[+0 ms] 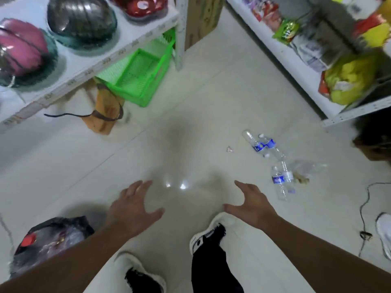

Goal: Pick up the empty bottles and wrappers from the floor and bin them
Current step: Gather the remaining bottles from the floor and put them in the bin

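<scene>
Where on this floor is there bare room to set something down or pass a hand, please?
Bare tile lies ahead of both hands, left hand and right hand, up to the green basket. Another bare strip runs between the shelves. It is crowded to the right, around the bottles, the clear wrapper and the cable.

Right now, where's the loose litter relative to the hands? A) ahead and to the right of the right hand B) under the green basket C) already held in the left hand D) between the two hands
A: the bottles and clear wrapper lie on the floor ahead and to the right of the right hand; both it and the left hand hold nothing, fingers spread.
</scene>
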The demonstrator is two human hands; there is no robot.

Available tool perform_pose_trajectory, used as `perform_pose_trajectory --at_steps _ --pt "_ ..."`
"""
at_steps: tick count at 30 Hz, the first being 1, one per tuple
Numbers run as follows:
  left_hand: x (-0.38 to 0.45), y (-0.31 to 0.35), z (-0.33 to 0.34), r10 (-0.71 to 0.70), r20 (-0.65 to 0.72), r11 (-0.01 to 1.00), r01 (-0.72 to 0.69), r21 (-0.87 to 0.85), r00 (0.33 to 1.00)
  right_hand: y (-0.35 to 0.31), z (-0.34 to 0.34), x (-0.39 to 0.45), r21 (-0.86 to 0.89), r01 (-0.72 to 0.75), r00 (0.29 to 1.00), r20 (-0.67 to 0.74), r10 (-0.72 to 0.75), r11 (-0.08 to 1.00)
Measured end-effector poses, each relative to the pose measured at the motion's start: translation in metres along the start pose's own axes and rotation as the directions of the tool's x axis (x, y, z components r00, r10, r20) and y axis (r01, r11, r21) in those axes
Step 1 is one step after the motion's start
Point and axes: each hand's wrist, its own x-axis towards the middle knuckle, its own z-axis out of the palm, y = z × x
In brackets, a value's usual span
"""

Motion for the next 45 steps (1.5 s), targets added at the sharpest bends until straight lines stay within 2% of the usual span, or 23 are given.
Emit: perform_pose_trajectory --at_steps 3,6,10,16,20,26,27,34,37,42,45 --pt "0.028 0.08 -0.006 0.139 0.005 0.986 -0.139 0.096 0.99 0.048 -0.044 -0.002 0.125 -0.078 0.995 -0.058 0.086 0.989" --pt "0.05 0.142 -0.001 0.217 0.013 0.966 -0.217 0.141 0.976 0.087 -0.067 0.012 0.228 -0.143 0.983 -0.083 0.166 0.963" --pt "0.079 0.223 0.02 0.271 0.039 0.937 -0.273 0.219 0.962 0.146 -0.088 0.032 0.319 -0.222 0.967 -0.05 0.25 0.922" --pt "0.131 0.309 0.048 0.354 0.179 0.839 -0.396 0.373 0.918 0.217 -0.123 0.055 0.401 -0.294 0.941 -0.04 0.337 0.868" --pt "0.173 0.361 0.051 0.409 0.231 0.789 -0.469 0.396 0.883 0.246 -0.14 0.062 0.44 -0.374 0.907 -0.012 0.422 0.816" --pt "0.237 0.428 0.046 0.403 0.382 0.762 -0.536 0.362 0.832 0.252 -0.157 0.086 0.545 -0.48 0.833 0.035 0.553 0.688" --pt "0.252 0.44 0.045 0.415 0.394 0.725 -0.56 0.402 0.82 0.251 -0.161 0.096 0.557 -0.483 0.825 0.031 0.564 0.676" --pt "0.32 0.523 0.033 0.471 0.463 0.533 -0.661 0.529 0.751 0.247 -0.18 0.134 0.653 -0.46 0.812 0.035 0.582 0.602" --pt "0.329 0.545 0.043 0.483 0.475 0.487 -0.676 0.553 0.736 0.258 -0.179 0.14 0.684 -0.464 0.805 0.06 0.59 0.563" --pt "0.336 0.562 0.079 0.454 0.466 0.474 -0.648 0.596 0.76 0.289 -0.161 0.16 0.702 -0.453 0.822 0.091 0.562 0.549" --pt "0.342 0.56 0.112 0.402 0.436 0.556 -0.593 0.582 0.805 0.31 -0.147 0.183 0.688 -0.444 0.847 0.114 0.519 0.574"
